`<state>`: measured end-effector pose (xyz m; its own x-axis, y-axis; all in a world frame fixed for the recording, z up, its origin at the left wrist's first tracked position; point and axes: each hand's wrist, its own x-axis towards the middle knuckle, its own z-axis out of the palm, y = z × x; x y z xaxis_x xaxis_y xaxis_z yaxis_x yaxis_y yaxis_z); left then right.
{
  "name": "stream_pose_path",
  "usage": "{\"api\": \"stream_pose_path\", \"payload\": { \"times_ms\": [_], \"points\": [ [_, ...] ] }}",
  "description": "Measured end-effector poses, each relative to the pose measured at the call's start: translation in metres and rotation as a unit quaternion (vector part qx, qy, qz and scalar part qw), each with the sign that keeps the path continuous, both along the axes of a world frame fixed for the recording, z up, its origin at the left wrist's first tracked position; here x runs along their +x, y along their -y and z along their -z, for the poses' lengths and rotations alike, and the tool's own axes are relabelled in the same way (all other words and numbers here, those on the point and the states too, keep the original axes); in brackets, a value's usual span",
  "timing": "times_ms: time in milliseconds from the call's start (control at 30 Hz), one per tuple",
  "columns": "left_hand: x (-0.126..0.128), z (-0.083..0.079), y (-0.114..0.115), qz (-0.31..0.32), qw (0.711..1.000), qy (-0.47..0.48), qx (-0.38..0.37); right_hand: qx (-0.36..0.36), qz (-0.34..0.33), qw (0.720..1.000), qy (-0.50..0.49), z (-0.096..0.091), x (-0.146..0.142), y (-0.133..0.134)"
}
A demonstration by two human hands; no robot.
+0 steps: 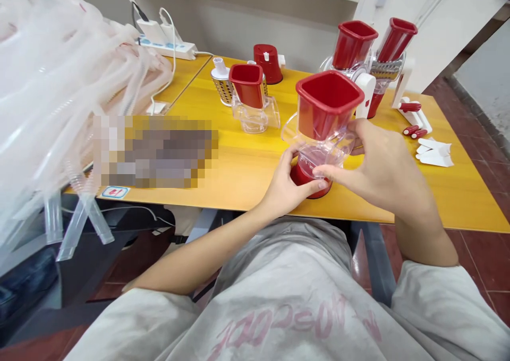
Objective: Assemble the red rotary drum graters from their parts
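A grater unit with a red square hopper [326, 106], a clear plastic body and a red round base [308, 180] stands near the front edge of the yellow table [247, 164]. My left hand [285, 188] grips the red base from the left, fingers curled round it. From the right, my right hand [378, 167] closes on the clear body, its fingertips pressed on the plastic just above the base.
Behind stand a second red hopper on a clear housing [251, 98], a metal drum [221, 82], a red base [269, 61] and two assembled graters [370, 58]. Red handles [412, 119] and white pieces [434, 154] lie right. Clear tubes [51, 101] and a power strip [167, 45] fill the left.
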<state>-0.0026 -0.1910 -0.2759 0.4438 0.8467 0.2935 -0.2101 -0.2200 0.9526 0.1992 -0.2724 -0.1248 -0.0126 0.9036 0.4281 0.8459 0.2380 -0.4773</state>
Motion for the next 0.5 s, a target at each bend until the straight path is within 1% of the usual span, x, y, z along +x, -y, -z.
{"api": "stream_pose_path", "payload": {
  "times_ms": [67, 167, 267, 333, 400, 500],
  "points": [
    [0.008, -0.001, 0.001, -0.012, 0.999, 0.041, -0.026, 0.015, 0.007, 1.0, -0.002, 0.003, -0.005, 0.002],
    [0.011, -0.004, 0.001, -0.031, 0.998, 0.046, -0.028, 0.037, 0.017, 0.999, 0.007, 0.006, -0.007, 0.004],
    [0.005, -0.008, -0.002, -0.008, 0.999, 0.03, -0.02, 0.031, 0.01, 0.999, -0.009, 0.003, 0.0, 0.005],
    [0.0, -0.008, -0.006, 0.015, 0.999, 0.028, -0.02, 0.009, -0.02, 0.998, -0.054, 0.0, 0.01, 0.002],
    [-0.004, -0.008, -0.009, 0.027, 0.999, 0.031, -0.023, -0.031, -0.056, 0.991, -0.119, 0.0, 0.022, -0.006],
    [-0.007, -0.007, -0.012, 0.035, 0.998, 0.032, -0.03, -0.108, -0.119, 0.961, -0.223, 0.013, 0.036, -0.022]
  ]
}}
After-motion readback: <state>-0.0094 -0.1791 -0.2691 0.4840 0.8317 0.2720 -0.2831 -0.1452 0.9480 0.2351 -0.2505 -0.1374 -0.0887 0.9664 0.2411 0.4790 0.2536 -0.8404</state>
